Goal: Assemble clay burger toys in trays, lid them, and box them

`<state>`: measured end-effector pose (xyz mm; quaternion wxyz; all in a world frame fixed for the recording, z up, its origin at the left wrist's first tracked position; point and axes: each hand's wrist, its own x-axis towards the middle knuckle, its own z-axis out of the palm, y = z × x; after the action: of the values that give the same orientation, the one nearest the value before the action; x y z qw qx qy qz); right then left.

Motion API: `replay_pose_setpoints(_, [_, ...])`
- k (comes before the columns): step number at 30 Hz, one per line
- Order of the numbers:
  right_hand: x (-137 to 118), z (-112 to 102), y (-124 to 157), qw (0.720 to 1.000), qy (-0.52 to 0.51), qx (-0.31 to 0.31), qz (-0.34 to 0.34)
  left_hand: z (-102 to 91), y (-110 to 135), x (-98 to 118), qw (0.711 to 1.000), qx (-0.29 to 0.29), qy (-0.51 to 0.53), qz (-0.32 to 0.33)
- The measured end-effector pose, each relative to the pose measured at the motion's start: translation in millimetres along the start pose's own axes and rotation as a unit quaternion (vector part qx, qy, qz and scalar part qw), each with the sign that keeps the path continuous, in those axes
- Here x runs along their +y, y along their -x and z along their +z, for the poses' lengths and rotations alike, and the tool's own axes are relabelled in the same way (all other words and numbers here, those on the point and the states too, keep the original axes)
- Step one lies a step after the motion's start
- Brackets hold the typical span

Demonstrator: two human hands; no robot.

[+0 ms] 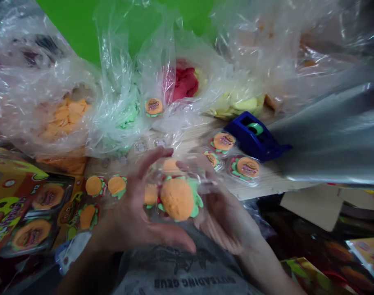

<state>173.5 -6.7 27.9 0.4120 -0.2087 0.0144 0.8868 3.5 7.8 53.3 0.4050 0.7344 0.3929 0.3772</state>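
Between my two hands is a clear plastic burger pack, its see-through lid hard to make out against the table. In it lies a burger [177,198] with an orange bun, red layer and green frilly leaf. My left hand [140,217] curves around the pack's left side, index finger above and thumb stretched out below. My right hand [225,217] closes on the pack's right side, with some fingers hidden behind the plastic. Left of my left hand lie several unpacked burgers [116,186]. Beyond my right hand are packed burgers with printed labels [245,168].
A blue tape dispenser [257,137] stands at the right. Along the back are open plastic bags of orange pieces [68,114], green pieces [130,112], red pieces [183,84] and pale yellow pieces [239,102]. A printed display box [16,205] with packed burgers sits at left.
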Motion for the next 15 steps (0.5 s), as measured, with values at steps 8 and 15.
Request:
replay_pose_setpoints(8, [-11,13,7,0.999,0.036,0.009,-0.009,11.1,4,-7,0.995,-0.014,-0.055,0.084])
replay_pose_setpoints(15, [-9,12,9,0.998,0.05,0.018,-0.03,18.7,6,1,0.982,0.027,-0.15,0.114])
